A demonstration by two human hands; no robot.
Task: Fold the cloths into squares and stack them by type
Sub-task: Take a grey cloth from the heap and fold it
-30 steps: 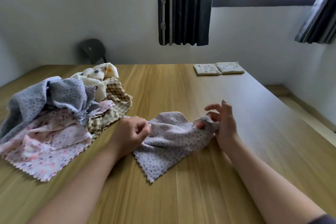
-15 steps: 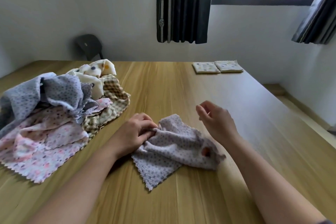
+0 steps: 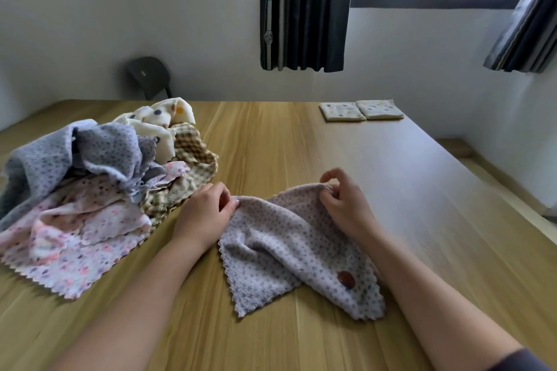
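Left hand pinches one corner of the grey dotted cloth, and right hand pinches a raised part of its far edge. The rest lies rumpled on the surface. It looks light, limp and fleecy, and likely sags between grips, so the corners seem the best holds.

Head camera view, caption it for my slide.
Left hand and right hand pinch the far edge of a grey dotted cloth on a wooden table.

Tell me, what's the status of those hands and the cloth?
Left hand, right hand: each pinches the grey dotted cloth at its far edge. Cloth rumpled on table, not yet folded. Loose pile apart, to its left.
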